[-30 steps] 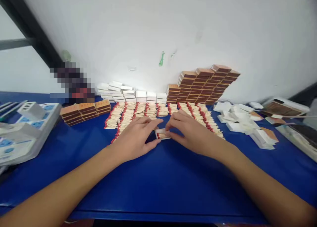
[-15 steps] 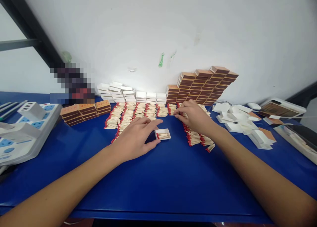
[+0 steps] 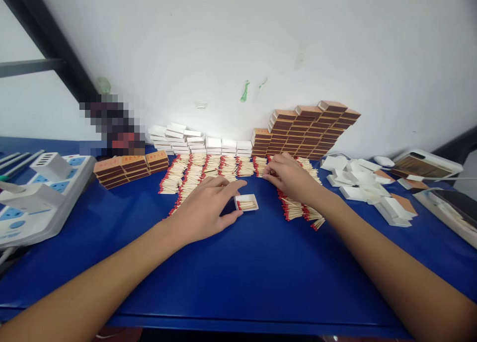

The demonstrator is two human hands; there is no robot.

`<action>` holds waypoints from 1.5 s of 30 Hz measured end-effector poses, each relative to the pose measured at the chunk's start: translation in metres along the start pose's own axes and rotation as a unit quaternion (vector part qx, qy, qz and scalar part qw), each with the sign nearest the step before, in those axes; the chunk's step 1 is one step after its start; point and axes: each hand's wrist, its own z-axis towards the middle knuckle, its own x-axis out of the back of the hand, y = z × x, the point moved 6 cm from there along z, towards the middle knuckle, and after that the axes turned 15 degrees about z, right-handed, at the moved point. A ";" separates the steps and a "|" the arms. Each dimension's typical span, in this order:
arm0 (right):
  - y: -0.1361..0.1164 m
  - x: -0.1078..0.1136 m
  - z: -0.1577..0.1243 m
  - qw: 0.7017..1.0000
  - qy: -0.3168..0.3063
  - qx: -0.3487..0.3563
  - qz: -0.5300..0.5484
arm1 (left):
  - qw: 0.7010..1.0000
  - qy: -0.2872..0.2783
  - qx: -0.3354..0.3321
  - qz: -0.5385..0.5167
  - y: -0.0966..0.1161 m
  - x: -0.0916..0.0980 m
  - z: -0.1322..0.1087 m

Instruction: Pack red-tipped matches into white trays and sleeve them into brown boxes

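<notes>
Beside the left end of a small white matchbox tray [image 3: 254,198] rests my left hand [image 3: 208,203], its thumb and index finger spread apart. The thumb tip meets the tray's near left corner, and the index finger stays above its far edge. A few red-headed matches [image 3: 247,205] lie inside the tray. My right hand [image 3: 288,175] is over the rows of loose matches [image 3: 291,210] at the right, fingers curled and fingertips drawn together among the matches. The matches between those fingertips are mostly hidden. More match rows [image 3: 194,173] lie behind my left hand.
Closed matchboxes [image 3: 303,133] are stacked against the wall, with white trays [image 3: 179,140] to their left. More matchboxes [image 3: 130,169] stand near a power strip [image 3: 55,203] at the left. At the right lie scattered white trays [image 3: 361,178] and a white device [image 3: 428,163].
The whole view has shifted slightly. Both hands stay in nearly the same places, the right fingertips still among the matches, and the tray has not visibly moved.
</notes>
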 end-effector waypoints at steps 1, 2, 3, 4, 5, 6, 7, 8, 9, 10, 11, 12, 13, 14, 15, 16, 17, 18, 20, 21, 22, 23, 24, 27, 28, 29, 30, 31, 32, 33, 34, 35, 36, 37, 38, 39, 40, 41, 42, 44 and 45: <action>-0.002 0.001 0.000 1.000 0.004 0.005 -0.001 | 1.000 0.000 -0.001 0.001 0.000 0.000 0.000; -0.003 0.002 -0.001 1.000 0.008 0.008 -0.002 | 1.000 0.000 -0.002 0.001 0.000 0.000 0.000; -0.004 0.002 -0.001 1.000 0.010 0.011 -0.003 | 1.000 0.000 -0.003 0.003 0.000 0.000 0.000; -0.005 0.003 -0.002 1.000 0.009 0.012 -0.005 | 1.000 0.001 -0.004 0.004 0.000 0.000 0.000; -0.005 0.002 -0.002 1.000 0.006 0.013 -0.005 | 1.000 0.000 -0.005 0.005 0.000 0.000 0.001; -0.004 0.002 -0.002 1.000 0.002 0.013 -0.004 | 1.000 0.000 -0.004 0.006 0.001 0.001 0.001; -0.004 0.001 -0.003 1.000 -0.003 0.012 -0.002 | 1.000 -0.001 -0.003 0.006 0.001 0.001 0.001; -0.003 0.001 -0.003 1.000 -0.007 0.011 0.002 | 1.000 -0.002 -0.002 0.005 0.001 0.001 0.001; -0.002 0.000 -0.003 1.000 -0.011 0.011 0.005 | 1.000 -0.003 -0.001 0.004 0.001 0.001 0.001; -0.001 0.000 -0.003 1.000 -0.014 0.012 0.009 | 1.000 -0.004 0.000 0.003 0.001 0.001 0.001; -0.001 0.000 -0.003 1.000 -0.016 0.013 0.011 | 1.000 -0.005 0.000 0.002 0.001 0.001 0.001; -0.001 0.000 -0.003 1.000 -0.017 0.013 0.013 | 1.000 -0.006 0.000 0.001 0.002 0.001 0.001; -0.001 0.000 -0.003 1.000 -0.018 0.013 0.014 | 1.000 -0.006 0.001 0.001 0.002 0.001 0.001; -0.001 -0.001 -0.003 1.000 -0.018 0.011 0.015 | 1.000 -0.007 0.000 0.000 0.001 0.001 0.001; -0.001 -0.001 -0.003 1.000 -0.017 0.008 0.014 | 1.000 -0.007 -0.001 0.000 0.001 0.000 0.000; 0.000 -0.001 -0.003 1.000 -0.017 0.005 0.013 | 1.000 -0.007 -0.002 -0.001 0.001 0.000 0.000; 0.000 -0.002 -0.003 1.000 -0.018 0.003 0.011 | 1.000 -0.006 -0.002 -0.001 0.001 0.000 0.000; -0.001 -0.002 -0.003 1.000 -0.019 0.003 0.010 | 1.000 -0.005 -0.003 -0.002 0.001 -0.001 0.000; -0.003 -0.002 -0.003 1.000 -0.020 0.006 0.009 | 1.000 -0.003 -0.002 -0.003 0.001 0.000 0.001; -0.005 -0.001 -0.003 1.000 -0.019 0.009 0.011 | 1.000 -0.002 -0.001 -0.003 0.001 0.000 0.001; -0.009 0.001 -0.004 1.000 -0.015 0.013 0.014 | 1.000 -0.002 0.000 -0.001 0.000 0.000 0.001; -0.015 0.003 -0.005 1.000 -0.010 0.021 0.017 | 1.000 -0.003 0.001 0.000 0.000 0.001 0.001; -0.023 0.005 -0.006 0.999 -0.006 0.031 0.020 | 1.000 -0.004 0.002 0.002 0.001 0.001 0.001; -0.056 0.009 -0.012 0.997 -0.008 0.077 0.016 | 1.000 -0.003 0.003 0.005 0.001 0.002 0.001; -0.068 0.008 -0.015 0.995 -0.016 0.094 0.009 | 1.000 -0.002 0.004 0.005 0.001 0.002 0.001; -0.079 0.006 -0.017 0.994 -0.019 0.104 -0.001 | 1.000 -0.002 0.005 0.003 0.001 0.002 0.001; -0.087 0.003 -0.019 0.993 -0.025 0.112 -0.009 | 1.000 -0.002 0.005 0.001 0.001 0.002 0.001; -0.095 0.000 -0.021 0.992 -0.030 0.119 -0.016 | 1.000 -0.003 0.006 -0.002 0.001 0.001 0.001; -0.100 -0.004 -0.022 0.992 -0.036 0.120 -0.023 | 1.000 -0.002 0.005 -0.004 0.001 0.001 0.002; -0.104 -0.007 -0.022 0.991 -0.040 0.122 -0.026 | 1.000 -0.002 0.005 -0.006 0.001 0.001 0.002; -0.106 -0.010 -0.023 0.991 -0.044 0.121 -0.027 | 1.000 0.000 0.004 -0.008 0.001 0.001 0.002; -0.107 -0.011 -0.023 0.992 -0.046 0.119 -0.021 | 1.000 0.001 0.003 -0.009 0.001 0.001 0.002; -0.106 -0.011 -0.023 0.992 -0.045 0.119 -0.009 | 1.000 0.001 0.002 -0.009 0.002 0.001 0.003; -0.105 -0.009 -0.023 0.992 -0.041 0.117 0.010 | 1.000 0.001 0.003 -0.009 0.001 0.001 0.003; -0.101 -0.006 -0.023 0.993 -0.036 0.112 0.031 | 1.000 -0.001 0.003 -0.009 0.001 0.001 0.003; -0.096 -0.002 -0.022 0.993 -0.028 0.107 0.050 | 1.000 -0.002 0.004 -0.007 0.001 0.001 0.002; -0.088 0.003 -0.022 0.993 -0.018 0.098 0.063 | 1.000 -0.002 0.004 -0.006 0.001 0.001 0.002; -0.079 0.008 -0.021 0.994 -0.005 0.088 0.067 | 1.000 -0.002 0.004 -0.004 0.000 0.000 0.002; -0.069 0.012 -0.020 0.995 0.010 0.081 0.060 | 1.000 0.001 0.003 -0.003 0.000 0.000 0.001; -0.045 0.019 -0.018 0.997 0.040 0.054 0.033 | 1.000 0.005 0.002 -0.003 0.000 0.000 0.000; -0.033 0.020 -0.017 0.998 0.045 0.042 0.021 | 1.000 0.005 0.002 -0.003 0.000 -0.001 0.000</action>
